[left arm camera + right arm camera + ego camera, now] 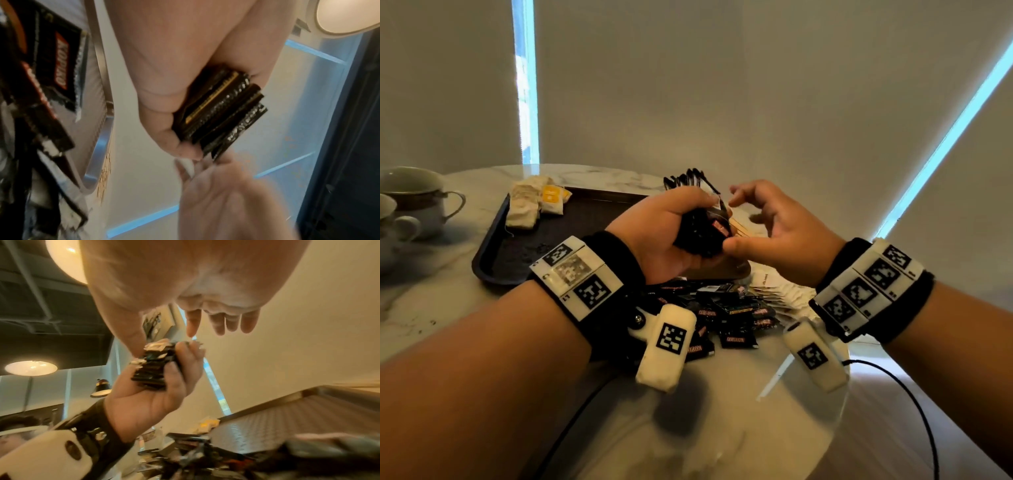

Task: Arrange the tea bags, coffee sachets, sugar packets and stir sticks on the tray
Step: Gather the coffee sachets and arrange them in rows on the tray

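Note:
My left hand (661, 236) grips a thick stack of black coffee sachets (703, 234) above the near right corner of the dark tray (517, 250). The left wrist view shows the stack (222, 113) edge-on between thumb and fingers. Beside it my right hand (777, 229) is spread and holds nothing, its thumb tip against the stack's lower end. More black sachets (729, 315) lie loose on the table under my wrists. White sugar packets (780, 291) sit to their right. Pale tea bags (527, 205) are piled on the tray's far left corner. Wooden stir sticks (743, 228) show behind my hands.
Two white cups (417, 202) stand left of the tray on the marble table (465, 308). The round table's edge curves off just right of my right wrist. A black cable (914, 404) hangs from that wrist.

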A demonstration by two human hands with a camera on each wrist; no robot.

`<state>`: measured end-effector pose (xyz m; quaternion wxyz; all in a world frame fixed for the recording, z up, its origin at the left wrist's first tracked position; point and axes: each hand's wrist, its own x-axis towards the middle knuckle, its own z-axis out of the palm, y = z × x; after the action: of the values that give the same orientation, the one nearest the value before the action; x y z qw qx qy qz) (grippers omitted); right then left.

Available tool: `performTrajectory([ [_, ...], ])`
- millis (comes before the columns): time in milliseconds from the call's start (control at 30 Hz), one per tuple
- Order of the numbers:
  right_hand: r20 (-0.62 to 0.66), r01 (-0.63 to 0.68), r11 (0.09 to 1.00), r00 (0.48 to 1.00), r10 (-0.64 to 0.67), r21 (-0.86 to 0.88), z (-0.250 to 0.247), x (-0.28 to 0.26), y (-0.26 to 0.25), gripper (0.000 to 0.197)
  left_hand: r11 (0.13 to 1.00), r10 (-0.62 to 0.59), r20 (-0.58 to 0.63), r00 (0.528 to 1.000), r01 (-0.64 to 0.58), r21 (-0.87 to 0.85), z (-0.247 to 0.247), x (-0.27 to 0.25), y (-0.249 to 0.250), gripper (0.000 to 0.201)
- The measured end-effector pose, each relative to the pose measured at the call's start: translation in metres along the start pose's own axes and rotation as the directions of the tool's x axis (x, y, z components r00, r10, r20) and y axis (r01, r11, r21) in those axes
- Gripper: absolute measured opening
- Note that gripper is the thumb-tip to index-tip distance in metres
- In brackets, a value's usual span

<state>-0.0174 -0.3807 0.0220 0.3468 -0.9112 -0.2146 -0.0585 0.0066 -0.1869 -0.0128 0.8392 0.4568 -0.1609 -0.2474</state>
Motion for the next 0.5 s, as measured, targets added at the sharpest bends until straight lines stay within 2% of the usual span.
performTrajectory([
  [67,0.122,-0.127,0.987,0.983,0.138,-0.097,-0.006,-0.002,0.016,0.051,0.999,0.039,-0.067,0.997,-0.041,-0.027,-0.002,0.0,0.003,0.022],
  [167,0.355,-0.147,0.894,0.881,0.313,-0.424,-0.007,-0.013,0.032,0.08,0.996,0.064,-0.132,0.989,-0.072,-0.059,-0.005,0.001,0.007,0.018],
  [233,0.411,-0.137,0.842,0.825,0.389,-0.522,-0.002,-0.02,0.037,0.1,0.995,0.07,-0.148,0.986,-0.079,-0.056,-0.006,0.001,0.007,0.017],
  [300,0.419,-0.114,0.805,0.806,0.418,-0.582,0.005,-0.024,0.043,0.11,0.995,0.072,-0.144,0.987,-0.082,-0.059,-0.007,0.002,0.007,0.018],
  [367,0.416,-0.075,0.796,0.821,0.391,-0.6,0.011,-0.024,0.047,0.105,0.995,0.071,-0.146,0.987,-0.081,-0.061,-0.007,0.002,0.006,0.018],
  [500,0.375,-0.035,0.823,0.879,0.295,-0.567,0.015,-0.025,0.049,0.07,0.996,0.063,-0.165,0.984,-0.074,-0.059,-0.007,0.002,0.007,0.018],
])
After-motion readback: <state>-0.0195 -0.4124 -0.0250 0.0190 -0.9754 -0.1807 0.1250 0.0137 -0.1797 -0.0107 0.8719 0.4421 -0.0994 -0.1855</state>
